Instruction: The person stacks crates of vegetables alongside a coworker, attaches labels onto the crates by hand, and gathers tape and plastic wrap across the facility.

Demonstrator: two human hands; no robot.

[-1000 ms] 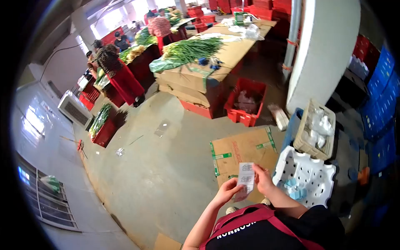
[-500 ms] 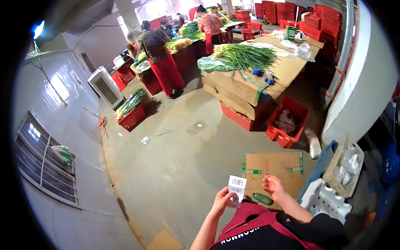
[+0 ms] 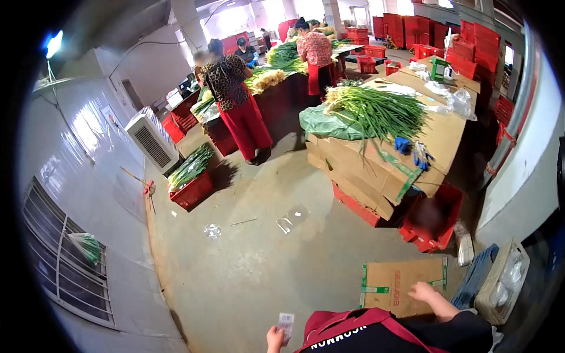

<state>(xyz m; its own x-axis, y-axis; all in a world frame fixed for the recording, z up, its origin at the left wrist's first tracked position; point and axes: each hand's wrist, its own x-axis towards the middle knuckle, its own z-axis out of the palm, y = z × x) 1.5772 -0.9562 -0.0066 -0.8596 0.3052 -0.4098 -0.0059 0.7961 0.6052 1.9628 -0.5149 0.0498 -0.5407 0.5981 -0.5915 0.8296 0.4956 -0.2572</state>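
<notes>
Low in the view, my left hand [image 3: 275,339] is closed on a small white label sheet [image 3: 286,323] with dark printing, too small to read. My right hand [image 3: 421,290] hovers over a flattened cardboard sheet [image 3: 379,291] that has green tape strips and red lettering. Its fingers are loosely bent and somewhat blurred, with no object visible in them. The maroon apron [image 3: 347,323] that I wear lies between both hands.
A cardboard-covered table [image 3: 376,167] bears green onions [image 3: 379,112] and blue gloves [image 3: 421,156]. Beside it stands a red crate [image 3: 438,220]; a cream crate [image 3: 503,282] is at right. Several people work at far tables. Another red crate [image 3: 194,191] holds green onions at left.
My left hand has moved down and left with the label sheet. My right hand has shifted right and down. The head view has tilted upward, and the dark green roll near the apron is out of sight.
</notes>
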